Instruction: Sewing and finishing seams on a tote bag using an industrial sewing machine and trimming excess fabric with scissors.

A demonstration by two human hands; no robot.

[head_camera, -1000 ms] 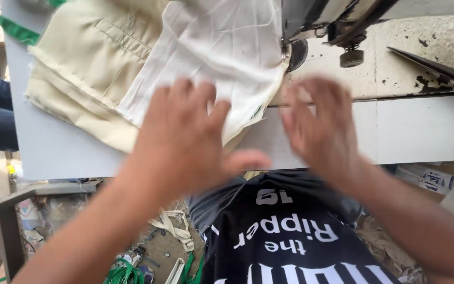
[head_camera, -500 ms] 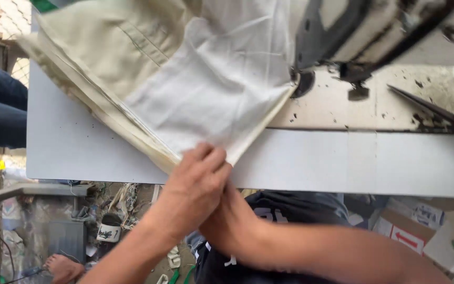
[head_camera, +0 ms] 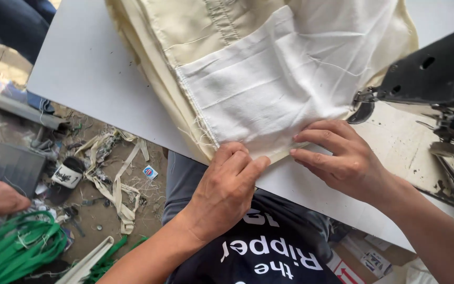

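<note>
White worktable (head_camera: 95,68) carries the work, with littered ground below its near edge. Far to the left of the left hand, green straps (head_camera: 11,252) lie on the ground beside cream fabric offcuts (head_camera: 116,184) and a bare foot (head_camera: 1,194) of another person. Left hand (head_camera: 227,189) rests knuckles-up, its fingers curled and pinching the lower corner of the white cloth panel (head_camera: 269,84), which lies on a cream garment (head_camera: 185,31) above both hands. Right hand (head_camera: 342,158) lies flat just beside it, fingers extended and pressing the same hem. Above that hand stands a black sewing machine (head_camera: 432,79).
</note>
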